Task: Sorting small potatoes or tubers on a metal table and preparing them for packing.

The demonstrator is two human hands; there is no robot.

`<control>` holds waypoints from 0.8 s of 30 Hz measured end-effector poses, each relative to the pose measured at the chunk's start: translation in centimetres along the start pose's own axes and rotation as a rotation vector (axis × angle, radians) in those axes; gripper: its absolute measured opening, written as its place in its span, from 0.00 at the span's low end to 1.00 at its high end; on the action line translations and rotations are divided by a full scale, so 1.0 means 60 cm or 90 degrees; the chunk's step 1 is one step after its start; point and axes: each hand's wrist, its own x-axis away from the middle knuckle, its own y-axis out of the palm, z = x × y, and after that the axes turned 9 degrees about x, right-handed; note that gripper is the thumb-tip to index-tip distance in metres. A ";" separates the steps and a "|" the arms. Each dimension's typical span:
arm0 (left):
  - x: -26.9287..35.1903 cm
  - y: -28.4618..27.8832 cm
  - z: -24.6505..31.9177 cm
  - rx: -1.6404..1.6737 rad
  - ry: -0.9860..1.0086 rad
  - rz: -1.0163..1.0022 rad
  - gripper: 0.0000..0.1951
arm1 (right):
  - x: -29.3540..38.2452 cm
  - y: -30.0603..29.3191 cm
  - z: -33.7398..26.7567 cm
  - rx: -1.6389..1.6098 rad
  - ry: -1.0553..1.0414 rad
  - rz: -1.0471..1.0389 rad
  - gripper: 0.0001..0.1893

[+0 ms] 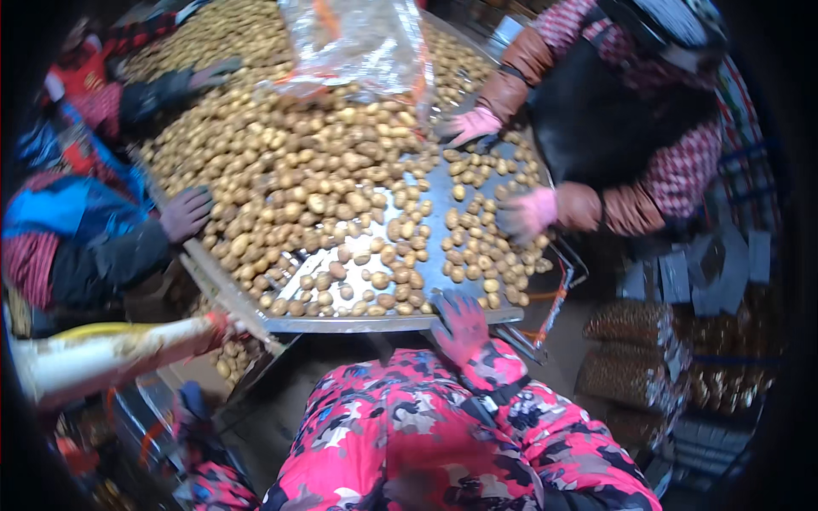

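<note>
My right hand (461,324), in a pink and dark grey glove, rests on the front metal rim of a sorting table (383,324). Its fingers are spread, pointing toward the potatoes (300,166) heaped across the table, and it holds none. Low on the left hangs my left hand (192,404), gloved and blurred, below the table beside a cardboard box (201,377); its grip does not show. Loose potatoes (396,281) lie just inside the rim on shiny bare metal. A smaller group (486,255) lies to the right of a bare strip of metal (438,223).
A co-worker's pink gloves (527,214) work among potatoes on the right. On the left, other people's gloved hands (186,214) touch the heap. Clear plastic sheeting (358,48) hangs over the far side. A white pipe (121,358) juts in left; filled potato bags (623,370) are stacked right.
</note>
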 end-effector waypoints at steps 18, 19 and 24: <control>0.121 0.963 -0.180 -0.835 0.330 -0.910 0.28 | 0.128 -0.016 0.143 -0.003 0.157 0.011 0.35; 0.118 0.977 -0.187 -0.709 0.307 -0.924 0.24 | 0.158 -0.020 0.146 -0.012 0.153 -0.023 0.36; -0.110 1.073 -0.074 -0.847 0.739 -0.574 0.20 | 0.198 -0.035 0.162 -0.085 0.162 -0.106 0.37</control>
